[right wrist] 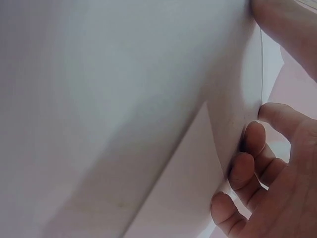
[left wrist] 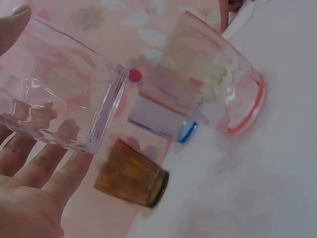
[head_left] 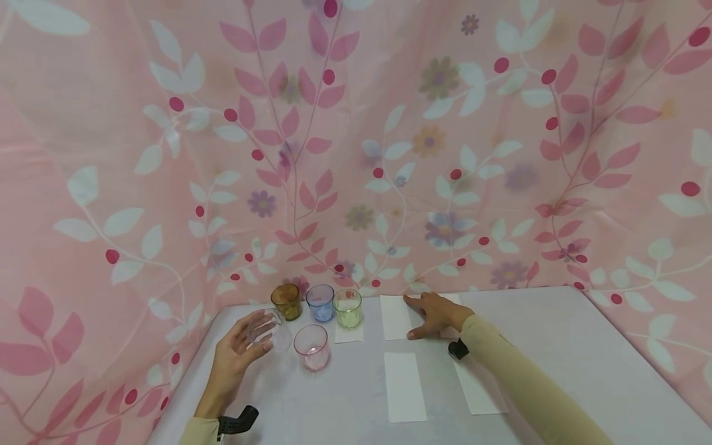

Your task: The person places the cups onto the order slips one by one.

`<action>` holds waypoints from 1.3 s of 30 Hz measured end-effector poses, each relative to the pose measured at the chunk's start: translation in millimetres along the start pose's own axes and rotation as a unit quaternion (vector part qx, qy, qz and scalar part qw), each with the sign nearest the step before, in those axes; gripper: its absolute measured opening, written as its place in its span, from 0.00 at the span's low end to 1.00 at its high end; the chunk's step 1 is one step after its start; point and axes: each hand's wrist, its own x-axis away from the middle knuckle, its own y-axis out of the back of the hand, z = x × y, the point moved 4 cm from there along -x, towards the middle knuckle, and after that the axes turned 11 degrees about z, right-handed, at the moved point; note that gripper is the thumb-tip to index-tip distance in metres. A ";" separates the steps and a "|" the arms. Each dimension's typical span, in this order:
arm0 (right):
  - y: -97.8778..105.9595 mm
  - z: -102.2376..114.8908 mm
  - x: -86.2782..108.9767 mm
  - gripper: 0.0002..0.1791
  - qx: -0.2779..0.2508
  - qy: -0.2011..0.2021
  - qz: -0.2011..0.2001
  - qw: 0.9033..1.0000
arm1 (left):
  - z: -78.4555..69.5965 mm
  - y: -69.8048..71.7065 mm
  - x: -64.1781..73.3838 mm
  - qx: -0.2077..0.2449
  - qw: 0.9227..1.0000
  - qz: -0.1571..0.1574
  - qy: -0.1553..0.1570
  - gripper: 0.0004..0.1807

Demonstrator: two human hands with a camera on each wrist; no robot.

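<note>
My left hand [head_left: 229, 361] grips a clear drinking glass [left wrist: 64, 94] by its side, tilted and held above the table. A pink glass [head_left: 313, 349] stands just right of it. Behind are an amber glass [head_left: 286, 303], a blue glass [head_left: 321, 304] and a green glass [head_left: 348, 309], the green one over a white paper slip [head_left: 349, 334]. At the back right, my right hand [head_left: 439, 313] spreads thumb and fingers, fingertips down by the edge of a white paper slip [head_left: 394, 318]. In the right wrist view, the fingertips [right wrist: 255, 136] border a pale sheet's edge.
Two more paper slips lie nearer the front, one in the middle [head_left: 405, 388] and one partly under the right forearm [head_left: 483, 392]. The table [head_left: 334, 402] has a pale cover. A pink floral curtain [head_left: 356, 154] hangs right behind its back edge.
</note>
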 end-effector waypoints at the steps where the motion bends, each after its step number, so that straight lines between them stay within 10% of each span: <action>1: 0.1 0.2 0.0 0.61 -0.001 -0.001 0.001 1.000 | -3.7 -2.2 -3.0 0.005 1.000 0.002 -0.006 0.38; 16: 0.8 0.4 -0.2 0.62 -0.016 -0.011 0.004 1.000 | -43.2 -38.8 -68.4 0.021 0.999 0.028 -0.019 0.38; 39: 1.7 3.3 4.6 0.62 -0.042 -0.019 0.003 0.999 | -37.3 -102.2 -134.7 0.101 0.989 0.112 -0.012 0.38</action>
